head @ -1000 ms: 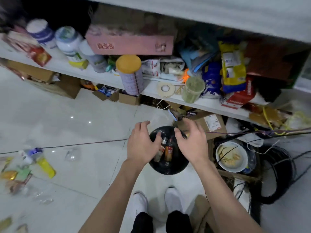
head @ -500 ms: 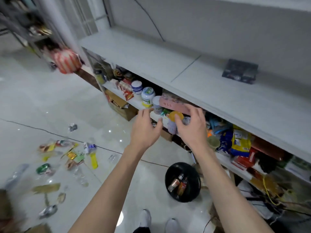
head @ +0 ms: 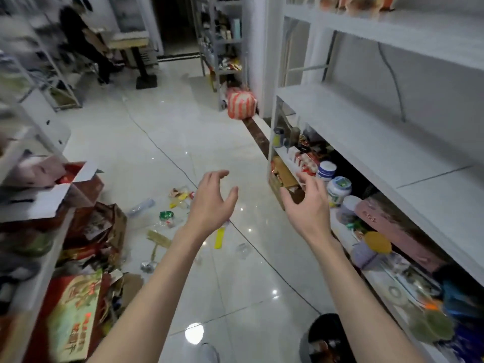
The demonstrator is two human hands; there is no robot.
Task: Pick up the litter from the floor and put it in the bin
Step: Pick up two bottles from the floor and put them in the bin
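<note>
Litter (head: 172,218) lay scattered on the pale tiled floor (head: 162,142) ahead of you and to your left, well apart from the black bin (head: 318,334) at your lower right, just beside the shelving. Largest of it looked to be a clear plastic bottle (head: 141,207), lying on its side with its long axis running up and to the right; I judged it light, springy and a little slick, best taken round the middle. A tan flat piece (head: 159,238) seemed thin and floppy, so lift an edge. A yellow strip (head: 219,238) pointed almost straight away from you, stiff enough to pinch at one end. A green wrapper (head: 166,215) was crumpled and would crush easily. Your left hand (head: 210,205) and right hand (head: 305,208) both hung empty, fingers spread and curled.
</note>
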